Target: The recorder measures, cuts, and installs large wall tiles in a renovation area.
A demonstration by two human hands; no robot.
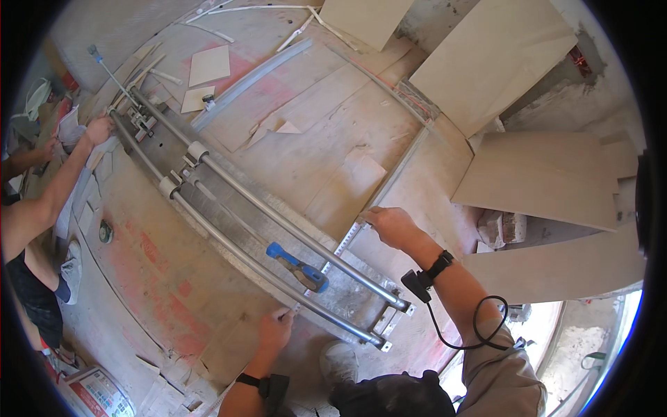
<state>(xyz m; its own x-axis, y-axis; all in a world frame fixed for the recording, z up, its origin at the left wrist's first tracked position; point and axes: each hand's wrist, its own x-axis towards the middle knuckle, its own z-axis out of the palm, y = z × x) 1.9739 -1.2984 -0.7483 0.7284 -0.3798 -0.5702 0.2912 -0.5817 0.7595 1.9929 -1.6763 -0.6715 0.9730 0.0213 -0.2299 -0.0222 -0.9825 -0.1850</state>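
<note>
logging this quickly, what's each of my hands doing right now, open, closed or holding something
Left hand: fingers curled by the near end of the marked strip; grip cannot be told.
Right hand: closed on the far end.

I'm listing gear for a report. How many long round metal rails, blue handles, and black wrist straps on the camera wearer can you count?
Metal rails: 2
Blue handles: 2
Black wrist straps: 2
Total: 6
</note>
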